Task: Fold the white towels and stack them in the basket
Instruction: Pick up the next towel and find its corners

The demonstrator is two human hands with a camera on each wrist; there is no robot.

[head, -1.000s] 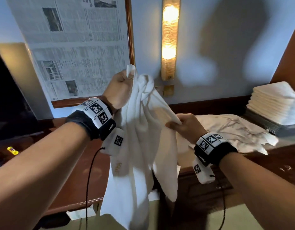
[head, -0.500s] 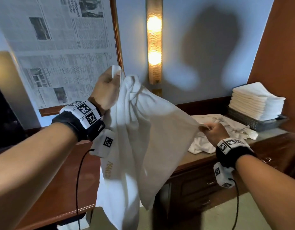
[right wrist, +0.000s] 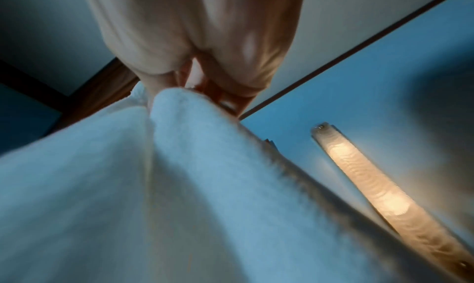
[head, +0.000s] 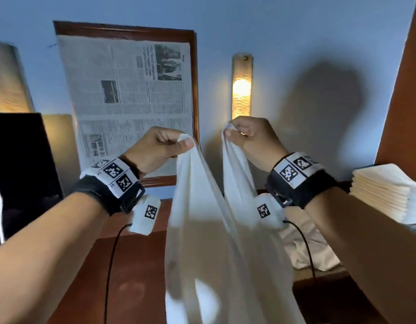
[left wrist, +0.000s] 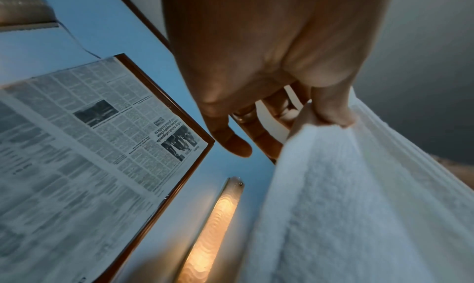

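A white towel [head: 214, 242] hangs in the air in front of me, held up by two top corners. My left hand [head: 179, 145] pinches one corner between thumb and fingers; the left wrist view shows the thumb pressed on the towel [left wrist: 346, 196] edge. My right hand [head: 230, 130] pinches the other corner a little higher, and the towel [right wrist: 179, 186] fills the right wrist view. The two hands are close together, so the cloth sags in a fold between them. A stack of folded white towels [head: 387, 192] sits at the far right; the basket under it is hidden.
A heap of unfolded white towels [head: 307, 251] lies on the wooden desk [head: 132, 277] behind my right wrist. A framed newspaper [head: 130, 94] and a lit wall lamp [head: 241, 90] hang on the blue wall. A dark screen [head: 20, 164] stands at the left.
My right hand has risen from down by the towel heap to level with the left, bringing its corner up close to it. The head view has tilted upward.
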